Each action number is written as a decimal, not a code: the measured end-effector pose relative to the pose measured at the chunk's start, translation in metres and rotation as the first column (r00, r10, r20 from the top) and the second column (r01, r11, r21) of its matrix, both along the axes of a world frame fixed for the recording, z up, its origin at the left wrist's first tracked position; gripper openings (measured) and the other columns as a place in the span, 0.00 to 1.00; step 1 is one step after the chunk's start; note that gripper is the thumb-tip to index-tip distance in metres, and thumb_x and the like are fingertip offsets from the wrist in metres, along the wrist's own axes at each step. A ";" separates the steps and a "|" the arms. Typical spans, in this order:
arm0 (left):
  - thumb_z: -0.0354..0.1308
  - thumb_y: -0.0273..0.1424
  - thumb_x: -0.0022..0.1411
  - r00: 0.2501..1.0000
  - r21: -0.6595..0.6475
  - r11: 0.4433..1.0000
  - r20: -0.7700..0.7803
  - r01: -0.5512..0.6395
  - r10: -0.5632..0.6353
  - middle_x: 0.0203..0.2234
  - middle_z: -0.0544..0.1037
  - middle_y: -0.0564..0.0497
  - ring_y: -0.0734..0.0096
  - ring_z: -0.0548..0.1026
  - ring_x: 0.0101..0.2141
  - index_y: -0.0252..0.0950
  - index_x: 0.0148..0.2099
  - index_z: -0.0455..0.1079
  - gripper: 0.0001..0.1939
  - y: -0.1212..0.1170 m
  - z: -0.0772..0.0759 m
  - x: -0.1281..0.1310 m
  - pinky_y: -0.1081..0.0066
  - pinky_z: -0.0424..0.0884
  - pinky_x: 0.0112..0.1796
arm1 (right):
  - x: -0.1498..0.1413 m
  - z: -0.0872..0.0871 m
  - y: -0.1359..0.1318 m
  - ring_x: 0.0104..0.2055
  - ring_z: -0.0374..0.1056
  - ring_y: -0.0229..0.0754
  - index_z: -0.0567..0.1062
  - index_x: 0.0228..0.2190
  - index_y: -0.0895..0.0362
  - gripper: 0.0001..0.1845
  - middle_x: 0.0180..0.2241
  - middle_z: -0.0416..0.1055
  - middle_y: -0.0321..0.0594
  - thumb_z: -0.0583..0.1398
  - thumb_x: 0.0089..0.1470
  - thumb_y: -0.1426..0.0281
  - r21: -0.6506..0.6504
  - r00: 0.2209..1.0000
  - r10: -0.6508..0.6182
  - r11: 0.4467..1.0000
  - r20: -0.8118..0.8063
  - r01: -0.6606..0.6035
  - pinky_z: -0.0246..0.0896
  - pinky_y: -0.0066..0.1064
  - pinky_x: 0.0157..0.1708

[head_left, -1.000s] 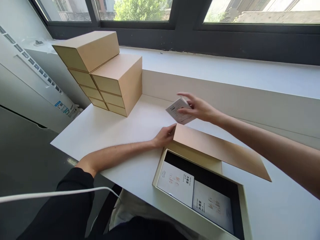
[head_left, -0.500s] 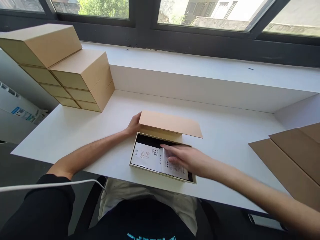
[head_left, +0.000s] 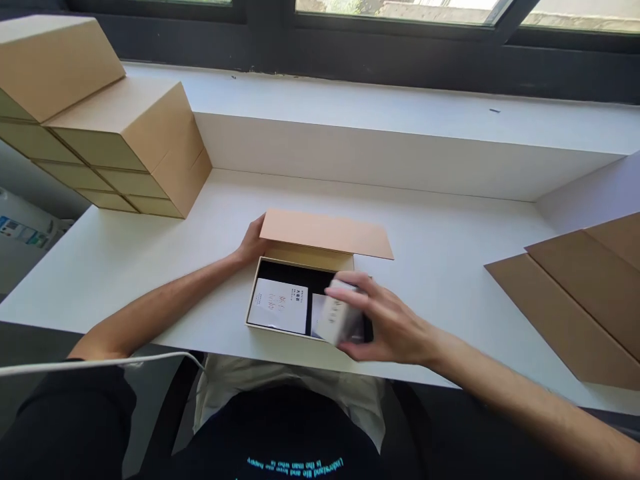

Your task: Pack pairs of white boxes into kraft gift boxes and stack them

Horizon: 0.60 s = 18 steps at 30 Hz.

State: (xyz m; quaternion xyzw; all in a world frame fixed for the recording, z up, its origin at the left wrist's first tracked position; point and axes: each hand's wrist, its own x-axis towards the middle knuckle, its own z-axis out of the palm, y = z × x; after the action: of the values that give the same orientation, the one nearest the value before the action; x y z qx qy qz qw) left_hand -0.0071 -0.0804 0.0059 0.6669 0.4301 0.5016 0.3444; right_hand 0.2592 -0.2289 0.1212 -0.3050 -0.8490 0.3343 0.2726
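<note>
An open tan box (head_left: 280,331) with a black lining lies near the table's front edge, its lid (head_left: 325,233) raised toward the window. A small white printed box (head_left: 277,305) lies in the left half. My right hand (head_left: 385,323) is closed around a second small white box (head_left: 336,320), tilted over the right half of the open box. My left hand (head_left: 250,243) rests against the left end of the lid and holds it up; its fingers are mostly hidden behind the lid.
A stack of shut tan boxes (head_left: 100,127) stands at the back left of the white table (head_left: 450,267). Flat brown cardboard sheets (head_left: 575,293) lie at the right. A white ledge (head_left: 400,120) runs under the window. A white cable (head_left: 100,365) crosses my left sleeve.
My right hand came from the back with a small white box, laid fingers on the boxes inside, and now grips one tilted over the right half. My left hand stayed on the lid.
</note>
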 end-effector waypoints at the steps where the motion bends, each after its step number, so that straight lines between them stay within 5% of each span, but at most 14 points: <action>1: 0.57 0.29 0.54 1.000 -0.007 1.000 0.002 -0.004 0.004 0.38 0.82 0.46 0.62 0.79 0.39 0.33 0.40 0.73 0.10 -0.001 0.000 0.000 0.70 0.76 0.36 | 0.001 0.003 -0.004 0.49 0.66 0.51 0.65 0.57 0.43 0.28 0.49 0.65 0.44 0.61 0.55 0.58 -0.071 0.974 -0.051 0.997 -0.221 0.036 0.65 0.48 0.47; 3: 0.58 0.31 0.53 1.000 -0.021 1.000 0.004 -0.013 0.013 0.38 0.82 0.46 0.61 0.80 0.39 0.33 0.40 0.73 0.11 -0.002 -0.001 0.000 0.70 0.76 0.37 | 0.000 0.009 -0.011 0.44 0.67 0.50 0.66 0.52 0.44 0.26 0.44 0.65 0.42 0.57 0.55 0.50 -0.341 0.781 -0.244 0.939 -0.575 0.042 0.66 0.49 0.43; 5: 0.59 0.32 0.53 1.000 -0.032 0.999 -0.005 -0.023 0.023 0.38 0.83 0.46 0.61 0.80 0.39 0.33 0.40 0.74 0.12 -0.003 -0.004 -0.001 0.71 0.77 0.36 | 0.000 0.012 -0.016 0.39 0.67 0.48 0.67 0.48 0.47 0.29 0.42 0.66 0.42 0.52 0.52 0.43 -0.566 0.599 -0.431 0.823 -0.674 -0.045 0.65 0.47 0.40; 7: 0.59 0.33 0.53 0.999 -0.035 0.999 -0.019 -0.030 0.029 0.37 0.83 0.46 0.62 0.80 0.38 0.34 0.40 0.74 0.12 -0.003 -0.008 -0.002 0.72 0.76 0.35 | 0.001 0.012 -0.018 0.36 0.67 0.46 0.67 0.45 0.49 0.30 0.41 0.66 0.43 0.51 0.50 0.42 -0.659 0.554 -0.504 0.744 -0.662 -0.110 0.64 0.44 0.37; 10: 0.59 0.34 0.54 0.999 -0.019 0.999 -0.018 -0.035 0.034 0.37 0.82 0.47 0.62 0.80 0.38 0.34 0.40 0.74 0.12 -0.004 -0.009 -0.003 0.72 0.76 0.34 | 0.007 0.007 -0.017 0.30 0.65 0.43 0.64 0.45 0.49 0.29 0.41 0.65 0.43 0.50 0.50 0.42 -0.706 0.602 -0.534 0.705 -0.594 -0.071 0.63 0.39 0.30; 14: 0.59 0.34 0.55 0.999 -0.021 0.999 -0.013 -0.036 0.036 0.37 0.82 0.47 0.62 0.79 0.38 0.34 0.38 0.73 0.10 -0.005 -0.004 -0.002 0.73 0.76 0.33 | 0.017 0.006 -0.015 0.29 0.63 0.41 0.61 0.44 0.48 0.28 0.40 0.64 0.39 0.56 0.50 0.42 -0.571 0.726 -0.557 0.773 -0.404 0.275 0.64 0.36 0.27; 16: 0.59 0.34 0.55 0.999 -0.028 0.999 -0.020 -0.041 0.040 0.36 0.82 0.47 0.62 0.79 0.37 0.34 0.38 0.73 0.10 -0.005 -0.002 -0.003 0.73 0.76 0.33 | 0.022 0.008 -0.016 0.33 0.64 0.41 0.62 0.41 0.47 0.24 0.39 0.64 0.37 0.64 0.50 0.51 -0.329 0.743 -0.604 0.791 -0.289 0.515 0.65 0.33 0.29; 18: 0.60 0.35 0.55 0.998 -0.031 0.999 -0.034 -0.045 0.044 0.36 0.82 0.47 0.61 0.79 0.38 0.34 0.39 0.73 0.11 -0.004 -0.002 -0.004 0.72 0.76 0.33 | 0.026 0.012 -0.018 0.37 0.65 0.42 0.65 0.40 0.47 0.19 0.38 0.65 0.36 0.67 0.52 0.60 -0.077 0.759 -0.620 0.782 -0.198 0.619 0.65 0.33 0.32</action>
State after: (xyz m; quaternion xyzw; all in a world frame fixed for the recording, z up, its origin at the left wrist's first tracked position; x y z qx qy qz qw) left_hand -0.0106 -0.0844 0.0036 0.6599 0.4583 0.4912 0.3366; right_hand 0.2847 -0.2466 0.1329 -0.5318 -0.6652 0.2590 0.4557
